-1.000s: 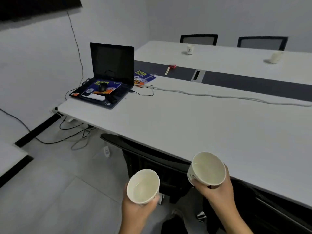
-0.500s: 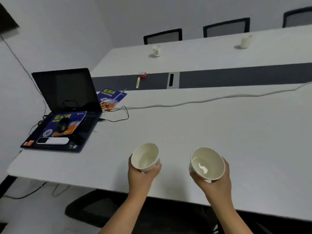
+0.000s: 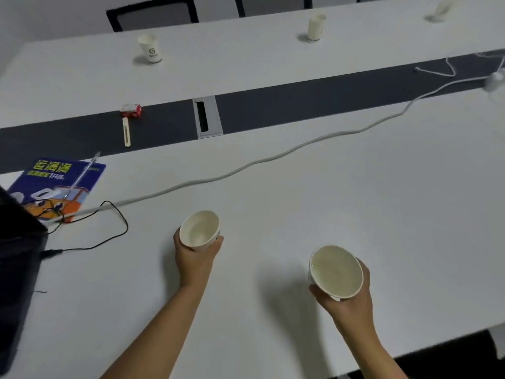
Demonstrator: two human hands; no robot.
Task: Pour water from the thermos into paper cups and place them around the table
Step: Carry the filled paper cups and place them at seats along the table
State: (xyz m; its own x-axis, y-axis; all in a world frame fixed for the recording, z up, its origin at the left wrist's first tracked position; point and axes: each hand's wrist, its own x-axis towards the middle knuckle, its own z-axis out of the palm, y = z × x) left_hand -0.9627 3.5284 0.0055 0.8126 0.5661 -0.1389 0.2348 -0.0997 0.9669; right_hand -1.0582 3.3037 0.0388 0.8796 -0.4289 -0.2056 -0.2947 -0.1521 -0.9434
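Observation:
I hold a white paper cup with water in each hand over the near side of the white table (image 3: pixel 300 192). My left hand (image 3: pixel 194 255) grips the left cup (image 3: pixel 199 228) low over the table top, reached forward. My right hand (image 3: pixel 345 302) grips the right cup (image 3: pixel 336 272) nearer to me, held higher. Three more paper cups stand along the far side: one (image 3: pixel 150 49) at the left, one (image 3: pixel 316 26) in the middle, one (image 3: pixel 441 8) blurred at the far right. No thermos is in view.
A grey cable (image 3: pixel 273 158) snakes across the table beyond the cups. A thin black cable (image 3: pixel 109 214) loops at the left beside a dark laptop (image 3: pixel 16 258) and a blue booklet (image 3: pixel 58 181). A red box (image 3: pixel 131 110) and a pen (image 3: pixel 126 131) lie on the dark centre strip. Black chairs (image 3: pixel 151 12) stand behind.
I have come up to the table and lean over it. Both hands with their cups have moved forward over the table top, the left one farther and lower.

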